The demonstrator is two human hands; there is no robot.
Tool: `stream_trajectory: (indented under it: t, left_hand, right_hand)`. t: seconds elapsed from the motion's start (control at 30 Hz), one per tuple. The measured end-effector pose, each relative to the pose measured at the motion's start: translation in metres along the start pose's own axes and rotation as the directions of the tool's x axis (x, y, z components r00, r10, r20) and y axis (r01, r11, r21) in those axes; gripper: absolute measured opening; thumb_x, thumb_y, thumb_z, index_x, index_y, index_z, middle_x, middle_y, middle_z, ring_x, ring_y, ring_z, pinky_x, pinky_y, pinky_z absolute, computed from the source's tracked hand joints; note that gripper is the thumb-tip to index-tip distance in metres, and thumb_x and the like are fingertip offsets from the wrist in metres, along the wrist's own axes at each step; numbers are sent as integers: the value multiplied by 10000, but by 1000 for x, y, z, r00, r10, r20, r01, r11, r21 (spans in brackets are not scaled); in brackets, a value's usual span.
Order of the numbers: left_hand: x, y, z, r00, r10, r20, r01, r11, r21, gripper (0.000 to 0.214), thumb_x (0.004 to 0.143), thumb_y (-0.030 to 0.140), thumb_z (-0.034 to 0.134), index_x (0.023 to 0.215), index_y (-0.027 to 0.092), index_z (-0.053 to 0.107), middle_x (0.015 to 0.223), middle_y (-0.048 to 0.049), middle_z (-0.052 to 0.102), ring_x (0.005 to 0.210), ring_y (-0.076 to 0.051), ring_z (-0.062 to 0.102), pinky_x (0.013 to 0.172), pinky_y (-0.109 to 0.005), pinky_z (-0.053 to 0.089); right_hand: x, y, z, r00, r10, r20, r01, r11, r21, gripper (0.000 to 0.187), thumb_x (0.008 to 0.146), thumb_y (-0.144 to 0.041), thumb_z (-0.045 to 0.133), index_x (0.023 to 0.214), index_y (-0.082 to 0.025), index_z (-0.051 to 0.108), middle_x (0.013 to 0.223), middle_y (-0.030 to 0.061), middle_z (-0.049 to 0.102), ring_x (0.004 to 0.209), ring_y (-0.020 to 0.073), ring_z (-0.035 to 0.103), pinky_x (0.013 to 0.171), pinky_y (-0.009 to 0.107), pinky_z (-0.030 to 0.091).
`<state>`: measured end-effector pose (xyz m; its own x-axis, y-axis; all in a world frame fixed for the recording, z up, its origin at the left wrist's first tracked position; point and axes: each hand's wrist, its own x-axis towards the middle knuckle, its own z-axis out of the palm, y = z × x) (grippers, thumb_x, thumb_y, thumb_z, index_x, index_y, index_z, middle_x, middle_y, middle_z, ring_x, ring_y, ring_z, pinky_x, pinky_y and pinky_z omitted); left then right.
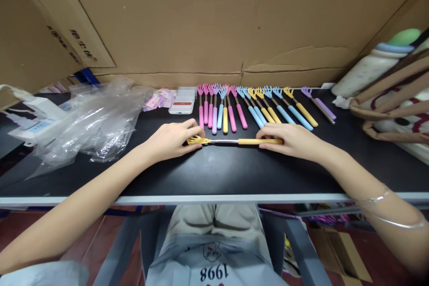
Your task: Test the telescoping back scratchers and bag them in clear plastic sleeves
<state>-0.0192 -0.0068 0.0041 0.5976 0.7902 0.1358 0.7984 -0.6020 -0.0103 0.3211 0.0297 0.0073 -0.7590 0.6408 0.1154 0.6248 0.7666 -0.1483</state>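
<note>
A yellow back scratcher (225,141) lies sideways between my two hands, its silver shaft showing in the middle. My left hand (176,139) is closed on the yellow claw end, fingers pinching around the tines. On the other end, my right hand (288,139) grips the yellow handle with the fingers over it. Just behind is a row of back scratchers with pink (240,116), blue (303,117) and yellow (308,111) handles. At the row's right end, a purple claw with shaft (318,103) lies beside a separate purple handle (325,108).
Clear plastic bags (94,125) are heaped at the left beside a white power strip (36,125). A white phone-like item (182,105) and pink cards (161,99) lie behind. A bottle (372,65) and a tan-handled bag (385,111) stand right. Cardboard (201,22) walls the back.
</note>
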Motion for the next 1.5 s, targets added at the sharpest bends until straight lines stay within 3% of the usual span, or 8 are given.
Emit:
stream_trajectory:
  t: [0.5,0.77,1.5]
  left_hand:
    - [-4,-12,-7,998,-4,62,4,1000,1,357,918,527,472,1150,266,548,1137,0,605,898,-147,628,665,-220,420]
    - [-5,-17,-9,998,5,56,-5,1000,-7,362,897,551,486,1112,273,574,1110,-3,623,868,-148,631,665,-218,423]
    - [-5,-18,-9,996,-14,86,15,1000,-12,345,900,545,485,1093,271,566,1097,16,619,900,-148,622,690,-224,410]
  right_hand:
    - [-2,16,-1,993,95,70,-102,988,113,330,868,-534,526,959,-227,603,744,-11,542,605,104,470,570,214,330]
    - [-1,18,-4,992,96,83,-108,981,160,314,870,-509,529,943,-212,600,722,-5,526,600,106,464,549,210,327]
    - [-6,14,-9,977,173,121,-184,979,82,278,858,-490,535,908,-220,579,694,-17,536,570,98,452,523,201,297]
